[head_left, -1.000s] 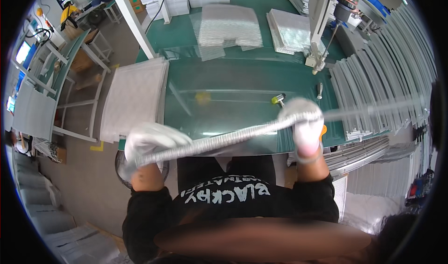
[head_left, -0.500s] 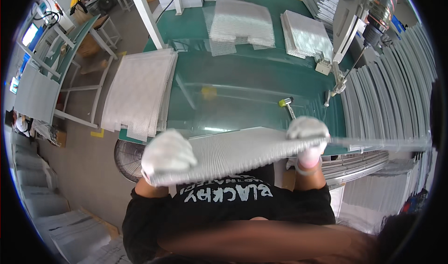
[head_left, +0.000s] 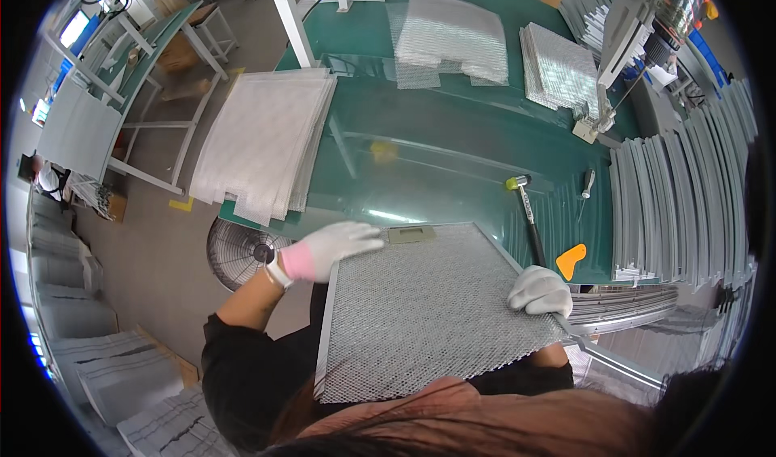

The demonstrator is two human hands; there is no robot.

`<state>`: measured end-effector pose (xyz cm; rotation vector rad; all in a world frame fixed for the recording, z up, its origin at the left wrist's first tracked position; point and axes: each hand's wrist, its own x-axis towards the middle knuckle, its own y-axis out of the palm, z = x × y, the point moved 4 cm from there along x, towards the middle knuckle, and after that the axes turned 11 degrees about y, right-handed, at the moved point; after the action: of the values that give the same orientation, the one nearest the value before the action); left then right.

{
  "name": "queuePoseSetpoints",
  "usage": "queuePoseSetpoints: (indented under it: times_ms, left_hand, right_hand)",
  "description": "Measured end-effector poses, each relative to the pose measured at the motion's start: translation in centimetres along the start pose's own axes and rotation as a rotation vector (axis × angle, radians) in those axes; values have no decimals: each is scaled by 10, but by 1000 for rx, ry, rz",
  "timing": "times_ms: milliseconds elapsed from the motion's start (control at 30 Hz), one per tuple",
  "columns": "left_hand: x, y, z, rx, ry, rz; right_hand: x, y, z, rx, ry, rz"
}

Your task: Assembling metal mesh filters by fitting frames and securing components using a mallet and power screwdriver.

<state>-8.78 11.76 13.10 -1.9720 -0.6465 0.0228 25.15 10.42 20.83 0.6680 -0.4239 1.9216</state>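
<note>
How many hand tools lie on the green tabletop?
3: a black-handled mallet with yellow-green tip; right of it, a slim pale-handled tool; below that, a flat orange bent tool. More may hide behind the silver-framed mesh panel.

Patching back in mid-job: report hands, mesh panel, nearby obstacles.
Left hand open at upper left corner of mesh panel. Right hand closed on its right edge. Panel's lower edge unframed. Mallet and orange piece close beyond right hand.

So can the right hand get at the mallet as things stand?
Probably yes: the mallet lies uncovered, its handle end close by. But the right hand grips the mesh panel, so it would likely have to let go first.
</note>
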Motion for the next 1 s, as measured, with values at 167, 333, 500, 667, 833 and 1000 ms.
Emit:
queuePoseSetpoints:
  times_ms: [167,333,500,667,833,1000]
  left_hand:
    - [4,5,24,2,46,65]
    - [5,7,28,-33,39,44]
    - [-2,8,26,47,-95,-53]
    - [-33,33,36,151,-592,-313]
    - [-60,65,62,247,-589,-488]
    - [-32,45,50,583,-676,-595]
  right_hand:
    - [-1,2,-4,1,54,-104]
    - [-1,3,-2,34,74,-145]
    - [-1,-6,-7,56,40,-29]
    - [3,-2,-8,64,9,-48]
    - [32,3,-11,-79,-5,-246]
    - [69,-13,-36,-138,208,-426]
